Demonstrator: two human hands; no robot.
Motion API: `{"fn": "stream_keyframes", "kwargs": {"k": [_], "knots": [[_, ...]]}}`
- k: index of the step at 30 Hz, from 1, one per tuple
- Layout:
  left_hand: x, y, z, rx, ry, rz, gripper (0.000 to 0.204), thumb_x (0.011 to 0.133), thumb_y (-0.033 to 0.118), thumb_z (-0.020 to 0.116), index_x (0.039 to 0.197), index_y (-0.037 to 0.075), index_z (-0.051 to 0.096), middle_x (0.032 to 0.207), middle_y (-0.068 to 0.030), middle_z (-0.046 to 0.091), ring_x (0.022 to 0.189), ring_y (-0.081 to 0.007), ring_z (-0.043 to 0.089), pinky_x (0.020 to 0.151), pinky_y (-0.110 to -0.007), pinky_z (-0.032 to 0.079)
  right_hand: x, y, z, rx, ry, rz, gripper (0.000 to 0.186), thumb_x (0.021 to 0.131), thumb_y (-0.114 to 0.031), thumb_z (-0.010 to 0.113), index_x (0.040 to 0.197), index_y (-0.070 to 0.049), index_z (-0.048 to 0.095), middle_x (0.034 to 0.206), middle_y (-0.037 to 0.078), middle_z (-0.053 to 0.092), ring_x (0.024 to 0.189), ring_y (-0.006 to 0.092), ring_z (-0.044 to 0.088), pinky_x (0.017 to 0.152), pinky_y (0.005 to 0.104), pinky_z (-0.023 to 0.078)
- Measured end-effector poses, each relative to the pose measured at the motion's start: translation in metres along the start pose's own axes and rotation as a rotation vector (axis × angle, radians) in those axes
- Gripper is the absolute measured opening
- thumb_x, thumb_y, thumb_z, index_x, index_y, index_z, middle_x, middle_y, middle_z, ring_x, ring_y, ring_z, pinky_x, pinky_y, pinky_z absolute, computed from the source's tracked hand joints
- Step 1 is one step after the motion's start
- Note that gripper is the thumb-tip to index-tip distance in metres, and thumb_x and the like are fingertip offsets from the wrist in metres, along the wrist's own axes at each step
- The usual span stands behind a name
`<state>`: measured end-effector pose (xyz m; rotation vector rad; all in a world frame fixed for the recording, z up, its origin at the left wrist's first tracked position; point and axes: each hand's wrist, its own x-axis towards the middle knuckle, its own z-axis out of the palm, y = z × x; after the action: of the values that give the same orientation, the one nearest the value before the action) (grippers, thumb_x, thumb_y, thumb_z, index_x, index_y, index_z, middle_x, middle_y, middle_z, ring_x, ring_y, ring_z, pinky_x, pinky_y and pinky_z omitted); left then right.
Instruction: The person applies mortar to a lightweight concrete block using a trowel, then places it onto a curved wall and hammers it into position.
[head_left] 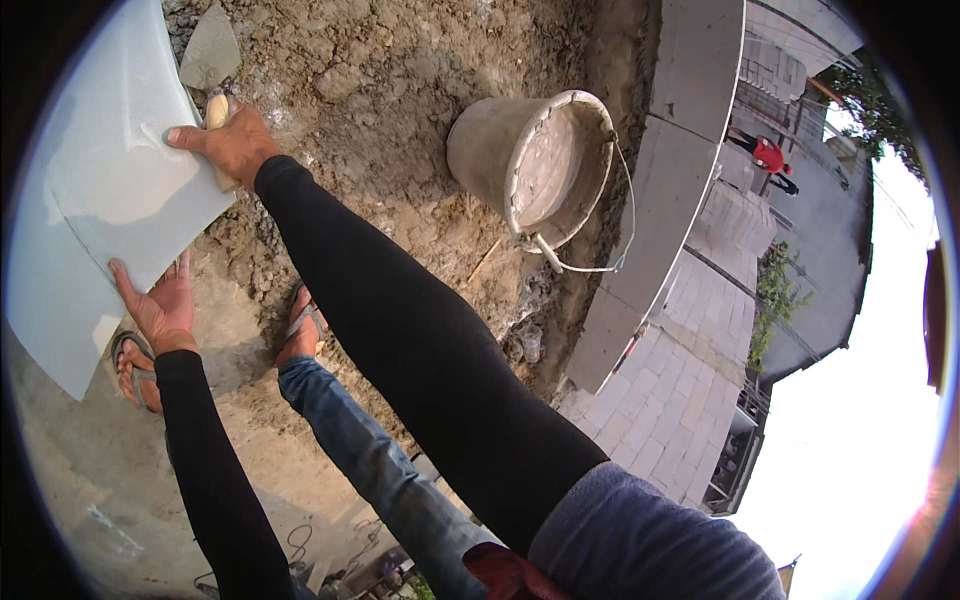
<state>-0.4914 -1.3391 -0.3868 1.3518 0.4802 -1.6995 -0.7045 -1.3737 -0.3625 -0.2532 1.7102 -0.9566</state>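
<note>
Up at ten o'clock, a big pale tile [110, 190] leans against both my hands. My right hand [228, 145] presses its upper edge, fingers closed around a trowel [212, 60] handle, the blade poking past toward twelve. My left hand [160, 305] lies open and flat under the lower edge at eight o'clock. It looks heavy, stiff, glossy and chip-prone, so I'd judge the edges are the place to hold it. At one o'clock a mortar-crusted bucket [530, 160] sits tipped on dirt.
</note>
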Motion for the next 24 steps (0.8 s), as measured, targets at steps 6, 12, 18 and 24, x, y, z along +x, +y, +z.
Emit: {"fn": "stream_keyframes", "kwargs": {"k": [6, 12, 18, 24], "knots": [[0.018, 0.005, -0.033, -0.028, -0.100, -0.057, 0.081, 0.084, 0.033, 0.083, 0.147, 0.004, 0.040, 0.155, -0.0126, 0.038, 0.148, -0.0321, 0.028, 0.124, -0.057, 0.018, 0.023, 0.019, -0.010, 0.074, -0.161, 0.103, 0.082, 0.064, -0.032, 0.094, 0.121, 0.011, 0.055, 0.110, 0.024, 0.068, 0.095, 0.0323, 0.070, 0.083, 0.0416, 0.059], [0.028, 0.006, -0.041, 0.100, -0.119, -0.026, 0.103, 0.081, 0.037, 0.085, 0.154, 0.003, 0.021, 0.160, -0.0187, 0.023, 0.152, -0.0389, 0.017, 0.125, -0.058, 0.014, 0.024, 0.033, -0.024, 0.136, -0.241, 0.145, 0.084, 0.063, -0.032, 0.094, 0.122, 0.014, 0.055, 0.111, 0.026, 0.068, 0.095, 0.0334, 0.071, 0.082, 0.0415, 0.059], [-0.006, -0.021, -0.029, 0.149, -0.144, 0.002, 0.125, 0.076, 0.043, 0.087, 0.156, -0.002, 0.003, 0.164, -0.0197, 0.013, 0.153, -0.0390, 0.012, 0.124, -0.061, 0.014, 0.012, 0.023, -0.051, 0.163, -0.344, 0.128, 0.087, 0.063, -0.031, 0.094, 0.124, 0.017, 0.055, 0.113, 0.027, 0.067, 0.095, 0.0344, 0.071, 0.081, 0.0415, 0.060], [-0.094, -0.043, -0.036, 0.241, -0.129, -0.030, 0.121, 0.072, 0.063, 0.083, 0.158, 0.012, 0.015, 0.164, -0.0143, 0.012, 0.154, -0.0344, 0.007, 0.125, -0.054, 0.010, -0.053, 0.010, -0.082, 0.007, -0.381, 0.124, 0.088, 0.074, -0.051, 0.085, 0.130, 0.010, 0.054, 0.117, 0.022, 0.065, 0.104, 0.0305, 0.068, 0.088, 0.0403, 0.057]]}}
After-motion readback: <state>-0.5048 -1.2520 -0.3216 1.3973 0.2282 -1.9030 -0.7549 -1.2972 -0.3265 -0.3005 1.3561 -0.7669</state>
